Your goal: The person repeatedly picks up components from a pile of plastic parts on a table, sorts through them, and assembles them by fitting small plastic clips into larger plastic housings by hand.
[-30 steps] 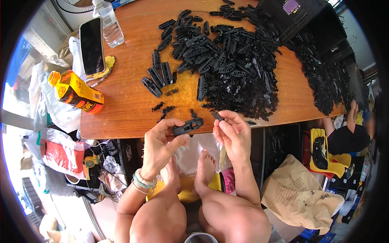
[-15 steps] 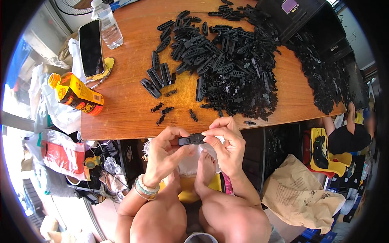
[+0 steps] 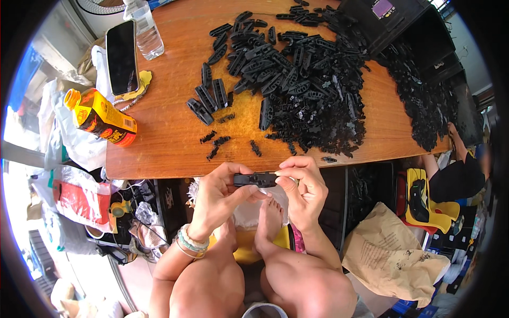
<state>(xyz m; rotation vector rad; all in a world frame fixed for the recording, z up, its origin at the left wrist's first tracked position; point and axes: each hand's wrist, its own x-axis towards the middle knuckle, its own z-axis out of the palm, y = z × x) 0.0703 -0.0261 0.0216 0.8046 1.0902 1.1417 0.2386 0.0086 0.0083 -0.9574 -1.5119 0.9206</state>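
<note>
Just off the table's near edge, I hold a long black plastic part [image 3: 253,179] level between my two hands. My left hand [image 3: 216,199] pinches its left end, thumb below and fingers above. The fingers of my right hand [image 3: 304,190] are closed in a pinch at the part's right end; whether something small sits in them is hidden. On the table beyond lie several small black clips [image 3: 221,141] and a few longer black parts [image 3: 205,97] like the one I hold. A large heap of black parts [image 3: 275,69] spreads farther back.
Black bins [image 3: 389,24] stand at the far right beside a second dark heap [image 3: 421,106]. A phone [image 3: 122,58], a clear bottle [image 3: 148,34] and a yellow-orange bottle [image 3: 101,117] are at the left. A brown paper bag [image 3: 395,254] and another person [image 3: 458,172] are at right.
My right fingertips have slid a little rightward along the black part, so more of it shows. My left hand keeps its pinch. The view has shifted slightly.
</note>
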